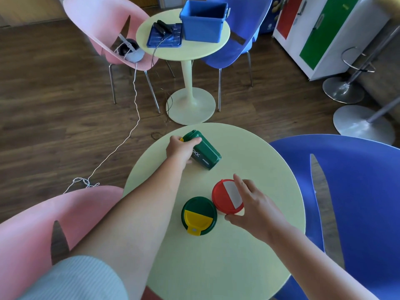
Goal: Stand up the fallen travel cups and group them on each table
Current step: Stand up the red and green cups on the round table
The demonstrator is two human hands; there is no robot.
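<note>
On the near round table (216,267) two cups stand upright side by side, nearly touching: a green cup (199,214) with a yellow flap on its lid, and just right of it a red cup (227,197) with a white flap. The right hand (255,210) wraps the red cup from the right, thumb low at its near side and fingers curled over the far rim. Further out, near the table's far edge, a second green cup (202,151) lies tilted on its side, lid end pointing up-left toward the edge. The left hand (179,148) grasps it around the lid end. Bare tabletop lies to the right of this cup and in front of the standing pair. A pink chair (32,234) flanks the table on the left, a blue chair (357,202) on the right. Beyond, a far table (194,50) carries a blue bin (203,20) and its lid (164,36)
</note>
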